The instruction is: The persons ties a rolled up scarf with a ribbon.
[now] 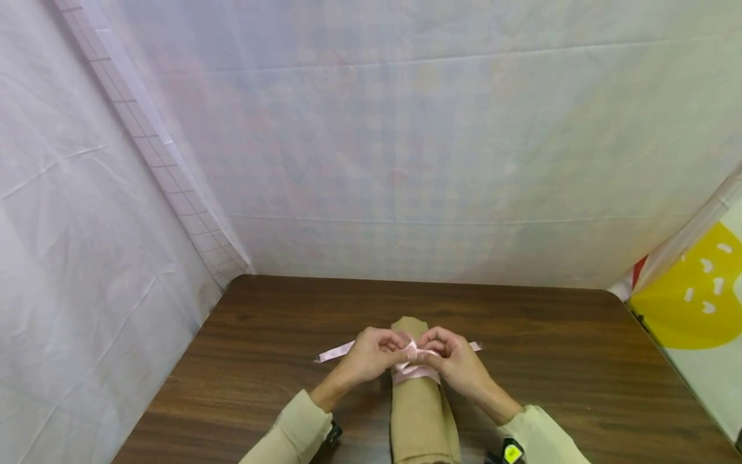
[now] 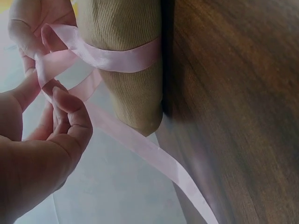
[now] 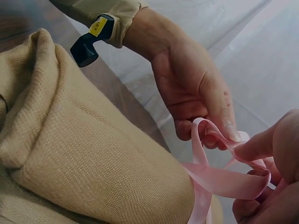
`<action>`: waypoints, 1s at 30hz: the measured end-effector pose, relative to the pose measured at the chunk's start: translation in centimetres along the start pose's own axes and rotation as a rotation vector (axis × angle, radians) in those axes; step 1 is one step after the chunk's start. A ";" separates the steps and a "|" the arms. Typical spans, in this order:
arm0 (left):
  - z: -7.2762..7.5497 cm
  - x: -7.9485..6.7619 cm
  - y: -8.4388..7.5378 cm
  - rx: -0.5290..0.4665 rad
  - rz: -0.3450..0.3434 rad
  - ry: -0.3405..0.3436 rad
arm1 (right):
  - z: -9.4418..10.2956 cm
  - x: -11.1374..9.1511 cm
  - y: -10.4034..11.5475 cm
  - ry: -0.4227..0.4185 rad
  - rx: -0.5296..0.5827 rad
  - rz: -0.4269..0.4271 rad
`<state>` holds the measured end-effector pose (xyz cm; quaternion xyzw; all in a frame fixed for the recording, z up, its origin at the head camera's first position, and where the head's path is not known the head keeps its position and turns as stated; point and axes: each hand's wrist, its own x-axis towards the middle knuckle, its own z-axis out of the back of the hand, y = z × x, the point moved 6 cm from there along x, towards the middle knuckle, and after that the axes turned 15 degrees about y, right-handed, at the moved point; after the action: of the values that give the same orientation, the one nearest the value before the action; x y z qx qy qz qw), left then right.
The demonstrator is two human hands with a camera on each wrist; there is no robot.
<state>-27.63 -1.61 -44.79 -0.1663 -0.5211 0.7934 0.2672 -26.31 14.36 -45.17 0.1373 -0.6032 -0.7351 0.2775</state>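
A rolled bundle of tan woven cloth (image 1: 420, 412) lies lengthwise on the dark wooden table (image 1: 556, 361). Around its far part runs a pink satin ribbon (image 2: 126, 59), with loops of it raised above the cloth. My left hand (image 1: 371, 353) pinches the ribbon between thumb and fingers from the left side. Opposite it, my right hand (image 1: 455, 362) pinches another part of the ribbon, the two hands nearly meeting over the roll. In the right wrist view a ribbon loop (image 3: 224, 179) bends around the right fingers. Fingers partly hide the crossing of the ribbon.
One loose ribbon tail (image 1: 336, 352) stretches out left of the roll, and a shorter tail shows past the right hand. White sheeting (image 1: 406, 161) hangs behind the table and at its left. A yellow patterned panel (image 1: 695, 296) stands at the right.
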 end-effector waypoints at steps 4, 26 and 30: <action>-0.1 0.0 -0.1 0.015 -0.008 0.011 | -0.1 0.0 0.3 -0.008 -0.030 0.038; 0.2 -0.1 -0.8 0.015 -0.029 0.064 | -0.6 -0.2 1.3 -0.059 -0.520 0.140; 0.3 -0.3 -1.2 0.032 -0.050 0.079 | -0.4 -0.1 1.3 -0.061 -0.521 0.118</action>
<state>-27.24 -1.61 -43.54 -0.1799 -0.5013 0.7876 0.3099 -25.65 13.92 -44.02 0.0035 -0.4086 -0.8518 0.3277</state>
